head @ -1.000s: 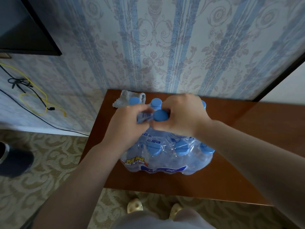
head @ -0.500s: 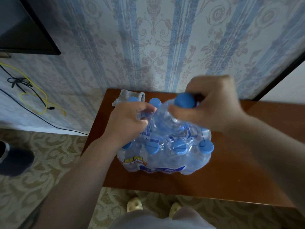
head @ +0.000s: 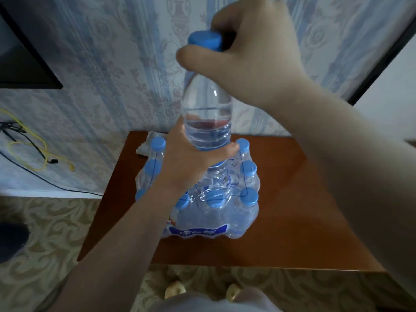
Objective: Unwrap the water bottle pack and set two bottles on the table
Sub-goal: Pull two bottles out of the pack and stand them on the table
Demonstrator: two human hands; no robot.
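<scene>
A shrink-wrapped pack of water bottles (head: 211,212) with blue caps stands on the brown wooden table (head: 292,210). One clear water bottle (head: 207,118) with a blue cap is lifted upright, most of it above the pack. My right hand (head: 245,48) grips its neck just under the cap. My left hand (head: 191,163) wraps around the bottle's lower body, right above the torn top of the wrap. The bottle's base is hidden behind my left hand.
A crumpled piece of clear plastic (head: 146,147) lies at the table's back left corner. The patterned wall is right behind the table. Yellow and black cables (head: 33,154) hang on the wall at left. Carpet and my slippers (head: 175,291) show below the table's front edge.
My right hand has pulled one bottle up out of the pack by its neck. My left hand moved from the wrap onto the bottle's lower body.
</scene>
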